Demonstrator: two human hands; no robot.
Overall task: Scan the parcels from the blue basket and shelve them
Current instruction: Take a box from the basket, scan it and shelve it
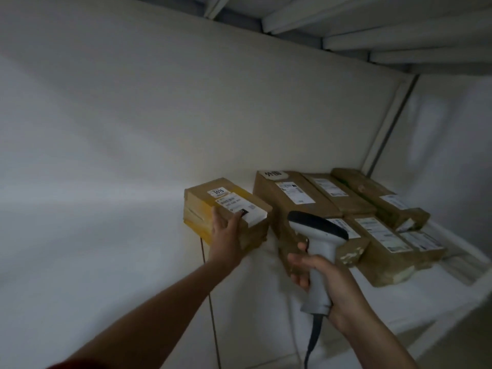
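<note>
A brown cardboard parcel (pixel 205 209) with yellow tape and a white label marked 3015 sits on the white shelf (pixel 159 262). My left hand (pixel 225 234) holds its near end, thumb on the label. My right hand (pixel 330 286) grips the handle of a grey barcode scanner (pixel 316 243), whose dark head points toward the parcels. The blue basket is out of view.
Several brown labelled parcels (pixel 346 209) lie packed together on the shelf to the right. A white wall (pixel 159 115) backs the shelf, and the underside of an upper shelf (pixel 372 27) is overhead. The scanner cable (pixel 311 342) hangs down. A thin wire (pixel 210 302) runs down the shelf.
</note>
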